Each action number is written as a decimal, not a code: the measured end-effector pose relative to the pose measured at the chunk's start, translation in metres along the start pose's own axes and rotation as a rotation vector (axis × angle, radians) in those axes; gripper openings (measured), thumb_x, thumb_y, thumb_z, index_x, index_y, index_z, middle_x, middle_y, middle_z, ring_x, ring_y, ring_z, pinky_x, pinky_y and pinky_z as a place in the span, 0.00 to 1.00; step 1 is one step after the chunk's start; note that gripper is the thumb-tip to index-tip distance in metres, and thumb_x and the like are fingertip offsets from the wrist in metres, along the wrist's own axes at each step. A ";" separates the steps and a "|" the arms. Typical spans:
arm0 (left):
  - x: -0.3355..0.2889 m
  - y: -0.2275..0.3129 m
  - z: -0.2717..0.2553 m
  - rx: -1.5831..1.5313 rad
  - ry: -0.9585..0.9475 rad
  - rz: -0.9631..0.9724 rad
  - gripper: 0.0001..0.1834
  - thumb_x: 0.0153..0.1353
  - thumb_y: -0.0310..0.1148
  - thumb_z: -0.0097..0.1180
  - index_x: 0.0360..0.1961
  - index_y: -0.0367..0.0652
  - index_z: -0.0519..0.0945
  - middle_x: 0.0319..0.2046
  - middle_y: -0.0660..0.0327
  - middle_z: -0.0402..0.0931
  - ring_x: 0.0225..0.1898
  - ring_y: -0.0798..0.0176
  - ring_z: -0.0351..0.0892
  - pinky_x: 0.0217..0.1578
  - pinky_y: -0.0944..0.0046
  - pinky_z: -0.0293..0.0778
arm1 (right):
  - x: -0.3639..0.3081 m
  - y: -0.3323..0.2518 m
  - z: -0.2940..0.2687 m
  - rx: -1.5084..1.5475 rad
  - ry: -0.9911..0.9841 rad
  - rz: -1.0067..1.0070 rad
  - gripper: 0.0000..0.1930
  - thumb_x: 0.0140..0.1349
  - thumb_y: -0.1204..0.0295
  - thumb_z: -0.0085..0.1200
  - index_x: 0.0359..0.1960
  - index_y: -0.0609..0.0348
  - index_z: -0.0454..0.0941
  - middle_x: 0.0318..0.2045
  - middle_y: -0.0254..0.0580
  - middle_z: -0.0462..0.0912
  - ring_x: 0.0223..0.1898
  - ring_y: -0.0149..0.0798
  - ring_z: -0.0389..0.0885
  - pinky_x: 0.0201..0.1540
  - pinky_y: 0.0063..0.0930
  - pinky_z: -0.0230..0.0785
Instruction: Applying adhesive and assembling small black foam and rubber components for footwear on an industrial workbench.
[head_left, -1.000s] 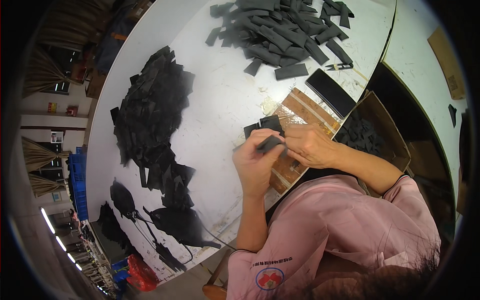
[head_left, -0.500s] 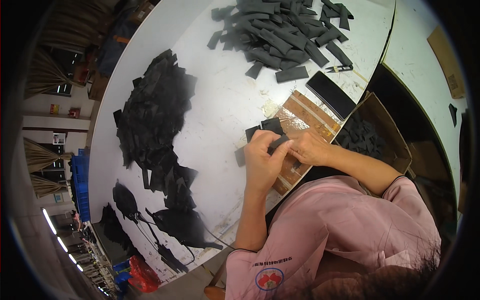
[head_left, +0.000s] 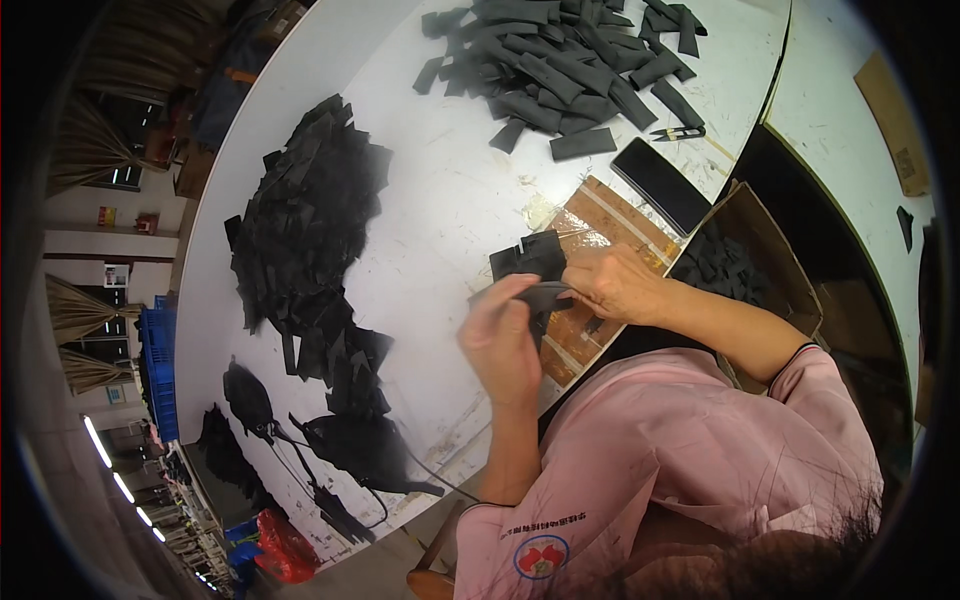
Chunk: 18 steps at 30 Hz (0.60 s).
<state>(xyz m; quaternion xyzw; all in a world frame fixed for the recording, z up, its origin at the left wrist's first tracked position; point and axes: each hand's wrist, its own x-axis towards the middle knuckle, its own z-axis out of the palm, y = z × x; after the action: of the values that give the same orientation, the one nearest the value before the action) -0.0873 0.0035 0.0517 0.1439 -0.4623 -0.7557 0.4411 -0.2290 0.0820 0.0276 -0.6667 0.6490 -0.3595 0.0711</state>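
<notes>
A small dark grey fabric strip (head_left: 546, 298) lies across the gap between my hands, over the brown board's left side. My right hand (head_left: 612, 286) pinches its right end between thumb and fingers. My left hand (head_left: 500, 335), slightly blurred, is at the strip's other end; its thumb and fingers stand apart. Black flat pieces (head_left: 541, 252) lie just beyond my hands, at the left edge of the brown board (head_left: 588, 208). Part of another dark piece below the strip is mostly hidden by my fingers.
A heap of black flat pieces (head_left: 310, 220) spreads over the white table's left; dark grey folded strips (head_left: 560, 75) pile at the back. A phone (head_left: 661, 187) and thread snips (head_left: 679, 133) lie right of them. A cardboard box (head_left: 775, 240) of dark pieces stands at right.
My left hand has moved left and slightly down, its fingers spreading from a close pinch. More of the strip shows between the hands. My right hand has barely moved.
</notes>
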 end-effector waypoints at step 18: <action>0.056 -0.064 -0.079 1.286 0.221 -0.128 0.18 0.51 0.32 0.55 0.41 0.30 0.72 0.26 0.55 0.75 0.28 0.64 0.73 0.32 0.67 0.69 | 0.075 0.037 -0.048 0.471 0.023 0.283 0.23 0.58 0.53 0.44 0.23 0.65 0.74 0.11 0.37 0.72 0.14 0.28 0.72 0.18 0.22 0.62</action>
<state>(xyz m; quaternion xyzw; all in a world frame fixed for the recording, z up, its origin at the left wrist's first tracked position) -0.1035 -0.0746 -0.0323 0.4831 -0.7643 -0.3339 0.2664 -0.2941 0.0253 0.0713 -0.5302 0.6351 -0.4944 0.2665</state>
